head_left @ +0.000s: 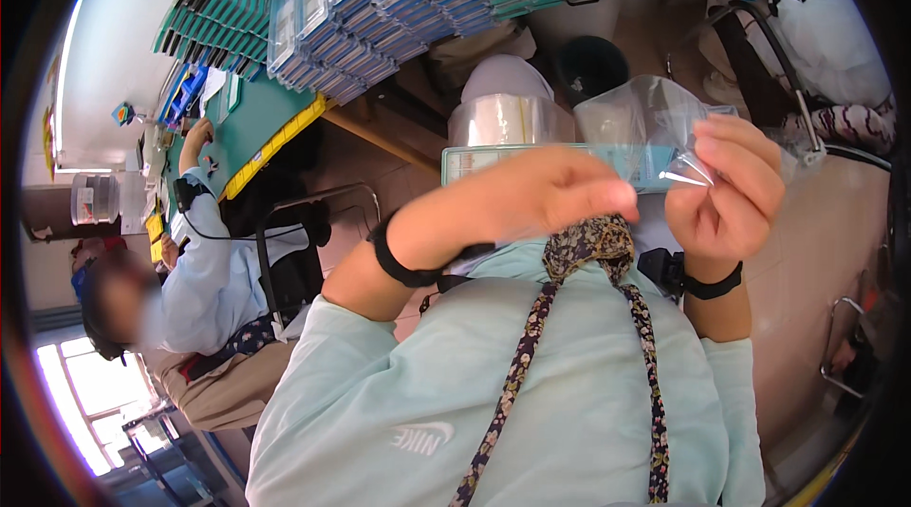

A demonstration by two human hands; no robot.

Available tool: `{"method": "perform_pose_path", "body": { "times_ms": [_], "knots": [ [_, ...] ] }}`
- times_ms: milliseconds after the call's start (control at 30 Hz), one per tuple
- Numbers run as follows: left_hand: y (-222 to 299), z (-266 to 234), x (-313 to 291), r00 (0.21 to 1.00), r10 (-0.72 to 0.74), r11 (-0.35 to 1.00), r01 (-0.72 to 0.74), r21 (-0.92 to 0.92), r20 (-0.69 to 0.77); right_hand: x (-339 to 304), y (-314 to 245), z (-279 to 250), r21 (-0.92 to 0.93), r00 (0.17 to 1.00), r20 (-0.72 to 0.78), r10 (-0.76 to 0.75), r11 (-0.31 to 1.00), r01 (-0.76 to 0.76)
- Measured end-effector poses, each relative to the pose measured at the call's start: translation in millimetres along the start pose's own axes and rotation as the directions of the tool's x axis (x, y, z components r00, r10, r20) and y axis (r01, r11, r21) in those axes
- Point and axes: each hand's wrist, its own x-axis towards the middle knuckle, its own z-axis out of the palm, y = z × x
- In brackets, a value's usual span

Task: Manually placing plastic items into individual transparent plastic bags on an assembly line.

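Observation:
My right hand (729, 194) pinches the edge of a clear plastic bag (636, 118) between thumb and fingers, with the other fingers curled. Slightly blurred, my left hand (560, 189) reaches across from the left, thumb towards the bag. Its fingers are mostly hidden, so any grip does not show. Just beyond my left hand lies a flat teal-edged case (465, 161). Its right part shows teal through or beside the bag; I cannot tell whether it is inside. A stack of clear plastic sleeves (508, 120) sits behind the case.
Tall stacks of clear-and-blue cases (351, 4) and green cases (223, 4) stand ahead. A dark bin (590, 65) is on the floor. At left a person (223, 260) works at a green table (261, 118) with a yellow edge. Another person (826, 42) is far right.

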Motion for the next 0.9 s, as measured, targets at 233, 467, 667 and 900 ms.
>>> {"method": "perform_pose_path", "body": {
  "times_ms": [233, 467, 667, 900],
  "knots": [
    [5, 18, -5, 0.983, 0.073, 0.967, -0.028, -0.255, 0.167, 6, 2, -1, -0.151, 0.968, -0.138, -0.209, 0.97, 0.189],
    [-11, -3, 10, 0.926, 0.226, 0.683, -0.372, -0.628, -0.302, -2, -23, 1, -0.044, 0.984, 0.134, -0.118, 0.991, 0.125],
    [-12, -19, 6, 0.666, 0.527, 0.842, -0.492, 0.22, -0.527, -14, -8, -10, -0.086, 0.843, 0.529, 0.099, 0.994, -0.063],
    [-18, -2, 10, 0.816, 0.568, 0.73, -0.439, 0.523, -0.107, -5, 6, -29, 0.315, 0.339, 0.846, 0.411, 0.127, -0.941]
  ]
}}
